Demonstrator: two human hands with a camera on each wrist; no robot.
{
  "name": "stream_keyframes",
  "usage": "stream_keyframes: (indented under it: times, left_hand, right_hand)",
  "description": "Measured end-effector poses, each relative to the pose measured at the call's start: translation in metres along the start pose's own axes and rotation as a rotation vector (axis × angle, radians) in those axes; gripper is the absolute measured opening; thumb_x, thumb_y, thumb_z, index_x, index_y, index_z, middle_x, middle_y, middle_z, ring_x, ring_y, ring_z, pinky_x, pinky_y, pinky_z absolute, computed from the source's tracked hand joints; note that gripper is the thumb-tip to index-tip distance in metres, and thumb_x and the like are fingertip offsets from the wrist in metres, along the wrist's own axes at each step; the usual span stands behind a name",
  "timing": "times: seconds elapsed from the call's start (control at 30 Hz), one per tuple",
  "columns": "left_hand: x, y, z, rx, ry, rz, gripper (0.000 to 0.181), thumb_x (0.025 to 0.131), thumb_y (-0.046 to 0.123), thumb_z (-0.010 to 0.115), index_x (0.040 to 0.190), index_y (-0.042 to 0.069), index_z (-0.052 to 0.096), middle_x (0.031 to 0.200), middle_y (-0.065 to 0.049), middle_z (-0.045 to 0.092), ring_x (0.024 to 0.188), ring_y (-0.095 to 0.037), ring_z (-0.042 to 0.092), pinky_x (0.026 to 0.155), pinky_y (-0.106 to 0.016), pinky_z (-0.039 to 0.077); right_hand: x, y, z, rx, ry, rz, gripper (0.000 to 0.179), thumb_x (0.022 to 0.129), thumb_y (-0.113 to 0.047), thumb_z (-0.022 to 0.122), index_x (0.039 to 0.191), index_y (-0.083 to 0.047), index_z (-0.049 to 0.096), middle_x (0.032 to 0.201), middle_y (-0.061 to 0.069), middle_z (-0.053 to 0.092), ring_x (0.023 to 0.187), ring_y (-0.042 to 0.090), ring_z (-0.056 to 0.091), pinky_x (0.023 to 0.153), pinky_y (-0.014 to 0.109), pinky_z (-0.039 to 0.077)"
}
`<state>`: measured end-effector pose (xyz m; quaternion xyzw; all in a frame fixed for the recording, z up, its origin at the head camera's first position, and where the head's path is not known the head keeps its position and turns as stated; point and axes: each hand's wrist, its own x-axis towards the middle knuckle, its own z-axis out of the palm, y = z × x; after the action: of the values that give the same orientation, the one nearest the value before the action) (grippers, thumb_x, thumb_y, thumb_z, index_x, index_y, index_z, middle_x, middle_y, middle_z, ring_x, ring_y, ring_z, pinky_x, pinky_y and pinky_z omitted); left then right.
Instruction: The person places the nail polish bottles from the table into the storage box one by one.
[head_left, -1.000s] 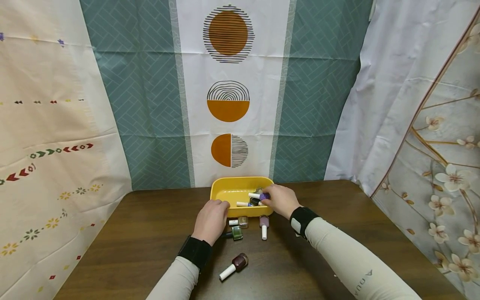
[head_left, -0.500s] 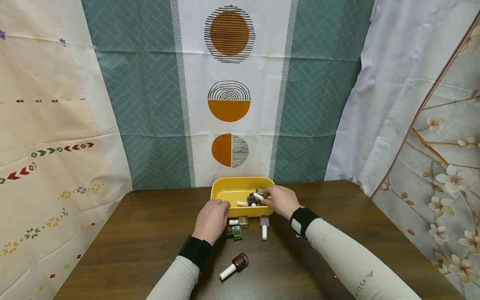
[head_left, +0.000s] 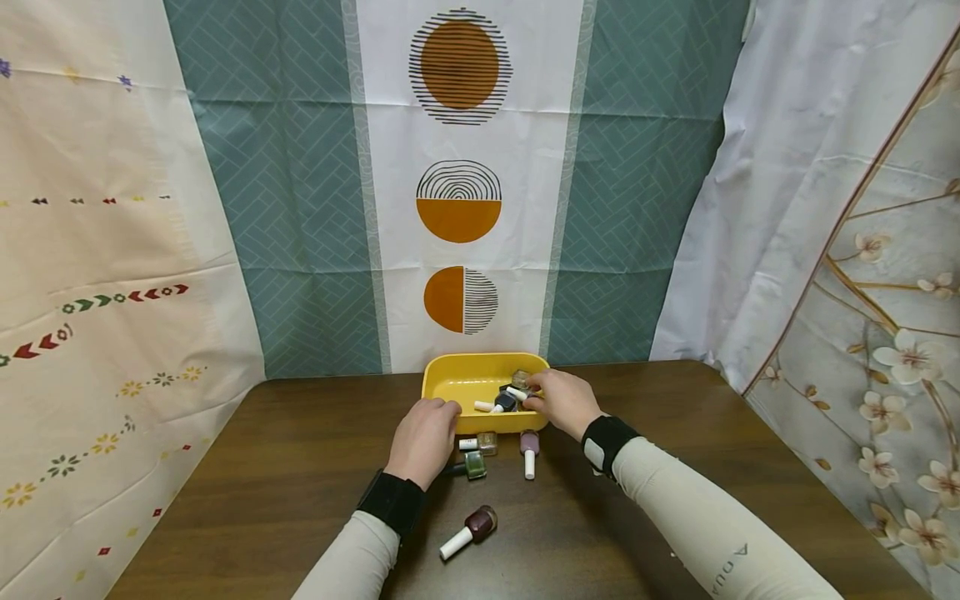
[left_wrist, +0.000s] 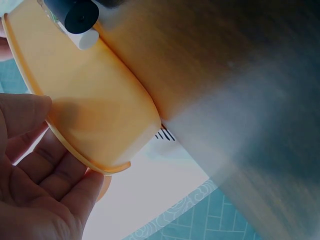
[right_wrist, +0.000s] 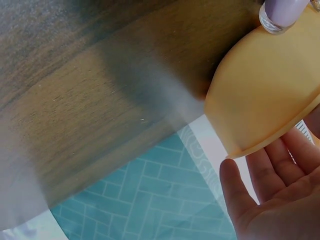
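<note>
A yellow plastic tray [head_left: 450, 392] holds several nail polish bottles at its right end. My left hand [head_left: 423, 437] grips the tray's near-left rim; in the left wrist view the thumb [left_wrist: 25, 112] lies on the outer side, the other fingers behind the rim. My right hand [head_left: 566, 400] reaches over the right rim, its fingertips among the bottles. A white-capped bottle [head_left: 516, 392] shows right at those fingertips, its body mostly hidden; I cannot tell whether it is pinched. Beside it lies a dark nail polish bottle [head_left: 506, 402] with a white cap.
On the brown table [head_left: 300, 467], in front of the tray, lie a glittery gold bottle [head_left: 487, 443], a green one [head_left: 475, 465] and a mauve one [head_left: 529, 443]. Nearer lies a dark maroon bottle [head_left: 480, 523] with a white cap. Patterned cloths hang behind.
A purple bottle seen at the right fingertips a second ago no longer shows there. The bottles in the tray have shifted and turned beneath the right fingers. My left hand has kept its place.
</note>
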<state>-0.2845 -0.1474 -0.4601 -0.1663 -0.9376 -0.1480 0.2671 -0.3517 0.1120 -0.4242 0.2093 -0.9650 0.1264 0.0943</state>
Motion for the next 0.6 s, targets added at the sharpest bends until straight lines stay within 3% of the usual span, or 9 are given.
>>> stream_keyframes:
  times: [0.6]
  left_hand:
    - [0.0005, -0.0001, -0.0003, -0.008, -0.006, -0.005, 0.004, 0.100, 0.006, 0.081, 0.104, 0.006, 0.081, 0.088, -0.007, 0.073, 0.084, -0.027, 0.065, 0.084, -0.043, 0.061]
  right_hand:
    - [-0.0098, 0.0021, -0.0001, 0.000, 0.075, -0.053, 0.042, 0.099, -0.027, 0.086, 0.135, -0.005, 0.077, 0.124, 0.013, 0.078, 0.107, 0.030, 0.074, 0.091, 0.051, 0.062]
